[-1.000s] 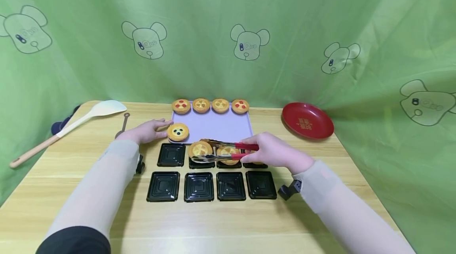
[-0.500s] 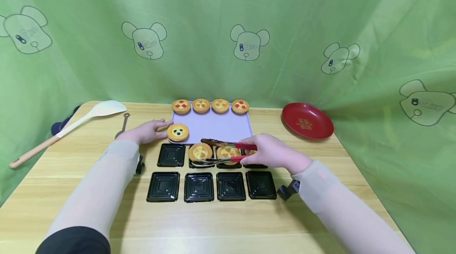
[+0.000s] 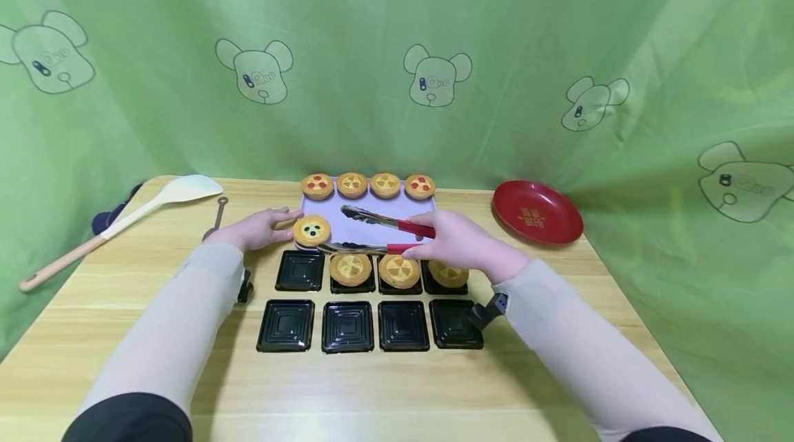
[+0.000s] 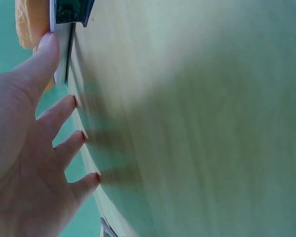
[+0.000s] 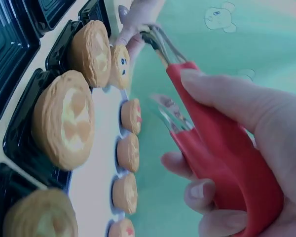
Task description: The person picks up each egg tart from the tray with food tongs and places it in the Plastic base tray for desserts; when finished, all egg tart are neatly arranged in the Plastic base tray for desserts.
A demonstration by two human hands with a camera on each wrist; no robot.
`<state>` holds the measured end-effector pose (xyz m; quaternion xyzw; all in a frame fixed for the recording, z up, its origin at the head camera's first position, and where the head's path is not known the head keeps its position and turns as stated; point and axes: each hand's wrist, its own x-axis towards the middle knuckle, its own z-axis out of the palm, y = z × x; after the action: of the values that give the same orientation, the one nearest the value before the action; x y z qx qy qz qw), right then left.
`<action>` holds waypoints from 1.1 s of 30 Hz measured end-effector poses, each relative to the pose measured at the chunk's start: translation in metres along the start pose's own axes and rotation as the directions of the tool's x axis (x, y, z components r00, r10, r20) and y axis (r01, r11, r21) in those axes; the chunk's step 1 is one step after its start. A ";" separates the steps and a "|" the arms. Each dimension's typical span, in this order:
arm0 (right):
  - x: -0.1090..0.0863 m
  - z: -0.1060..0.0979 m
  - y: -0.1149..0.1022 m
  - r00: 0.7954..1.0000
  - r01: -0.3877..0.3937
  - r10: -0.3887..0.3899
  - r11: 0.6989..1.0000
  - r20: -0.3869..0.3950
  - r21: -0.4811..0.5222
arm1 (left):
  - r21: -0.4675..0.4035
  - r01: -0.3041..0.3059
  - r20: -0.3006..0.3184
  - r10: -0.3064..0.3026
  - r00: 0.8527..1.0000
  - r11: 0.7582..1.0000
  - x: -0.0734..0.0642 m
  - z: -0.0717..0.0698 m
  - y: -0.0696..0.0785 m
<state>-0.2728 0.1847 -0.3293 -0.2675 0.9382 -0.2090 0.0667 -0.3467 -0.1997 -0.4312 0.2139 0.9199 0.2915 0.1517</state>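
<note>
My right hand [image 3: 455, 242] grips the red handles of metal tongs [image 3: 414, 227], whose arms are spread apart over the lavender tray [image 3: 384, 206]. Nothing sits between the tips; the lower one overlaps the front of a tart with dark berries [image 3: 311, 229] at the tray's left side. Beside that tart is my left hand [image 3: 257, 229]. In the left wrist view its thumb [image 4: 47, 54] touches the tray's edge, while the other fingers reach down to the tabletop. Fruit-topped tarts fill three black square trays in the near row, one being the middle tart [image 3: 399, 271].
Along the tray's back edge stand several tarts, including a red-topped tart [image 3: 420, 186]. More black trays [image 3: 347, 327] line the front. A red plate [image 3: 536, 213] lies at right; a long white spatula [image 3: 186, 188] and a small brown-handled utensil [image 3: 220, 211] at left.
The tongs have opened wider, let go of the tart in the second black tray, and lifted away toward the lavender tray. My left hand has stayed in place.
</note>
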 end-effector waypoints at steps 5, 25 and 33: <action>0.020 0.012 -0.006 0.999 0.028 -0.027 1.000 -0.034 0.005 | -0.002 0.018 0.000 -0.018 1.000 1.000 0.002 0.000 0.001; 0.055 0.044 -0.015 0.997 -0.069 0.069 0.998 0.023 0.007 | 0.005 0.016 -0.002 -0.016 1.000 1.000 0.005 0.001 -0.003; 0.057 0.047 -0.018 0.995 -0.081 0.080 0.997 0.055 0.006 | 0.001 0.034 -0.008 -0.034 0.999 0.999 0.005 0.001 -0.003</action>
<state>-0.3016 0.1238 -0.3653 -0.2349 0.9452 -0.2025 0.1019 -0.3513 -0.1994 -0.4348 0.1971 0.9242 0.2891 0.1529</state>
